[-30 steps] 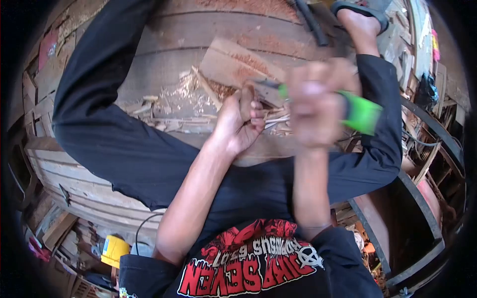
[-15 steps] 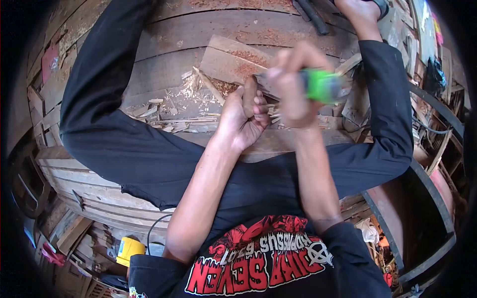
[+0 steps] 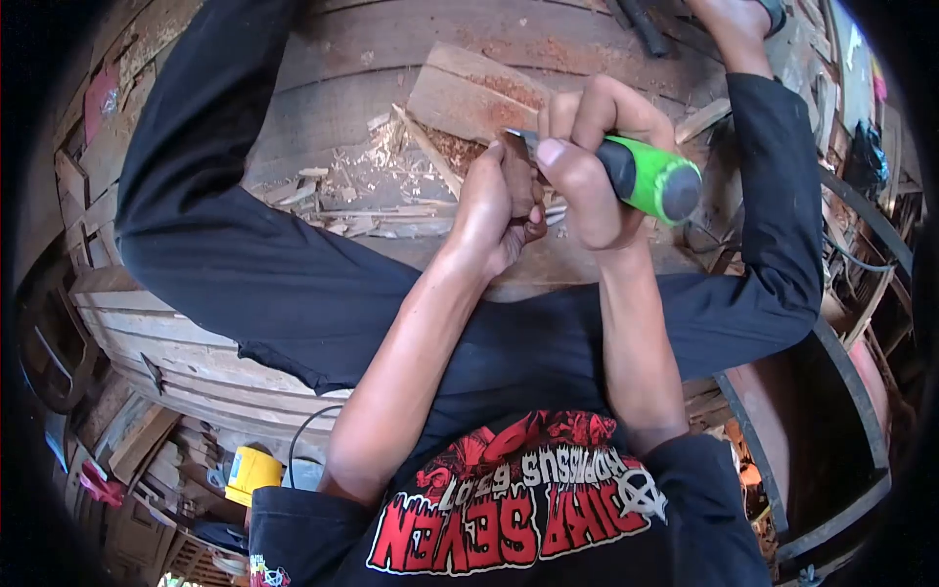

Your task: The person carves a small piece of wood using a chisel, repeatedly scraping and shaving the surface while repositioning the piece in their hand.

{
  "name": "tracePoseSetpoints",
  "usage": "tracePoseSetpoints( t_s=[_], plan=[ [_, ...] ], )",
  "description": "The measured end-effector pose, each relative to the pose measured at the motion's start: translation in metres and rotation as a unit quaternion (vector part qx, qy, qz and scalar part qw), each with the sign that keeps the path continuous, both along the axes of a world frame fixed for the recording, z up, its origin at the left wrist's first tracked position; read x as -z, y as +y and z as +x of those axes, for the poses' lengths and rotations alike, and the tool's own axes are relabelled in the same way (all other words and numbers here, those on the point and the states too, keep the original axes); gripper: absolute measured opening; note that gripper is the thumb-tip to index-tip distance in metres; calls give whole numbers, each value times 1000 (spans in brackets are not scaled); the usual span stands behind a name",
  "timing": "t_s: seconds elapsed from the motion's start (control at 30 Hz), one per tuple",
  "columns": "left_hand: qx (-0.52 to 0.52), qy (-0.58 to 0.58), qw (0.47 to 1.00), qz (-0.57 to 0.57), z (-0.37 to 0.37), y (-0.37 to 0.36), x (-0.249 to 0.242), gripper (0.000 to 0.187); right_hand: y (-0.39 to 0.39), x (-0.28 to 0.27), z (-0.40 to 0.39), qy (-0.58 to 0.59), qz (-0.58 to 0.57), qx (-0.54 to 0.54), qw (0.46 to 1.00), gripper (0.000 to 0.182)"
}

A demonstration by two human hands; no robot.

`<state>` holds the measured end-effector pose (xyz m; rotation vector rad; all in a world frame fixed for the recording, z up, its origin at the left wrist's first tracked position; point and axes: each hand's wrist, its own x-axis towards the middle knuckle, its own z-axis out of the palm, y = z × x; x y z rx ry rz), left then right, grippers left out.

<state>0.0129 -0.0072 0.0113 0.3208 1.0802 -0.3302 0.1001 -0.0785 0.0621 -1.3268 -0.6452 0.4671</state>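
Note:
My left hand (image 3: 489, 210) is wrapped round a small brown piece of wood (image 3: 516, 176), thumb along its near side. Closed round a tool with a green and black handle (image 3: 653, 176), my right hand (image 3: 597, 161) is just right of the wood. The tool's narrow metal tip (image 3: 518, 132) points left and lies at the top end of the wood; whether it touches cannot be made out. Behind both hands, a flat board (image 3: 469, 88) with reddish shavings lies on the plank floor.
Pale wood chips (image 3: 372, 176) and thin strips (image 3: 391, 217) lie on the floor before me. My bent legs frame the work area. A yellow container (image 3: 252, 474) stands at lower left, a dark-framed box (image 3: 851, 430) at lower right. Dark rods (image 3: 641, 27) lie at the top.
The green-handled tool and my right hand, blurred before, now show sharply, with the handle turned more toward me. My left hand has shifted slightly right, and the wood in it is turned differently.

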Motion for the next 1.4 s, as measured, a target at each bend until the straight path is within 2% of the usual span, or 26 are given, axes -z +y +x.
tracePoseSetpoints(
  t_s=[0.07,0.13,0.2,0.23,0.27,0.3,0.37,0.47,0.5,0.57,0.63,0.67,0.73,0.77,0.8,0.83,0.93,0.97,1.07,1.1,1.17,1.2,1.23,1.33,1.37,1.4],
  plan=[
    [0,-19,998,-62,-8,5,13,41,-3,-11,2,55,56,56,995,26],
    [-15,6,998,-53,-6,6,10,42,-7,-33,11,153,129,86,976,27],
    [-27,5,999,-44,-5,1,4,42,-10,-22,-1,108,90,61,988,26],
    [-30,27,998,-37,-2,0,-1,42,-9,-3,-7,57,57,38,996,26],
    [-29,3,999,-44,3,0,2,41,-10,10,-7,2,25,14,1000,25],
    [-29,-19,998,-48,3,2,10,41,-6,9,-4,16,47,23,999,22],
    [-25,-11,997,-74,-6,2,16,40,-5,-22,-4,82,84,107,987,22],
    [-28,13,998,-47,-4,-1,5,41,-5,-21,-8,48,84,55,994,22],
    [-20,-11,999,23,-6,-8,6,41,2,-5,-12,16,50,53,997,22],
    [-20,-32,999,-15,4,-3,1,41,0,14,-3,-66,-16,55,996,22],
    [-26,-26,996,-83,-4,7,9,40,-11,-21,-3,83,70,122,987,25],
    [-24,-33,998,-50,-3,10,14,40,-8,-29,-1,157,123,139,970,26],
    [-4,-37,999,-3,5,1,-8,40,-11,-3,-7,86,73,113,987,23],
    [-46,46,997,36,20,-6,-33,38,-9,15,-5,-6,36,78,996,23],
    [-39,3,999,20,22,-4,-25,37,-5,28,0,-104,2,36,994,25],
    [-28,-32,999,2,16,-1,-15,36,0,26,0,-86,17,44,995,20],
    [-19,-21,998,-57,-3,6,3,34,-8,-25,-2,152,117,117,974,25],
    [-15,-21,999,-31,-5,4,5,35,-8,-10,-2,114,115,105,981,27],
    [-17,-49,999,5,8,1,-12,36,-8,25,-4,-92,-38,18,995,25],
    [-18,-44,999,-11,4,1,-10,36,-1,21,3,-100,14,61,993,27],
    [-22,-26,998,-57,-6,4,4,37,-1,-14,1,100,116,93,984,25],
    [-24,-20,996,-87,-7,8,12,37,-3,-1,3,92,121,81,985,24],
    [-12,-13,999,-49,-3,4,9,37,-6,11,5,84,127,69,986,23],
    [4,-27,1000,-13,1,3,-1,37,3,17,8,-22,40,32,998,23],
    [-3,-17,999,-39,1,4,5,39,-1,10,13,31,87,98,991,23],
    [-14,5,998,-64,-6,4,10,40,-5,4,10,85,113,96,985,24]
  ],
)
